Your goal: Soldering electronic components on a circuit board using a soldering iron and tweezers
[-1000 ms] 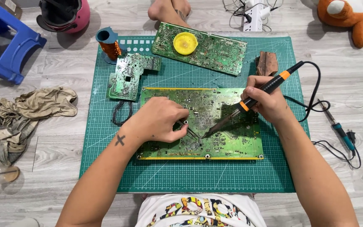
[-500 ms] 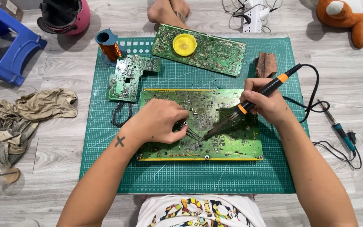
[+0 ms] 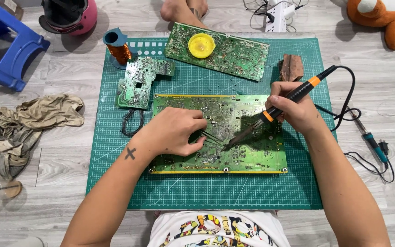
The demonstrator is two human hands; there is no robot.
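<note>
Large green circuit board (image 3: 234,132) flat at centre frame on a green cutting mat (image 3: 206,192), mat on the floor. Right hand (image 3: 293,110) grips a soldering iron (image 3: 293,96), tip down on the board. Left hand (image 3: 174,132) pinches tweezers (image 3: 213,137) beside that tip. Two smaller boards, upper frame.

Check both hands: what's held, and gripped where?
Right hand holds the soldering iron by its black handle. Left hand pinches tweezers near their rear end.
</note>
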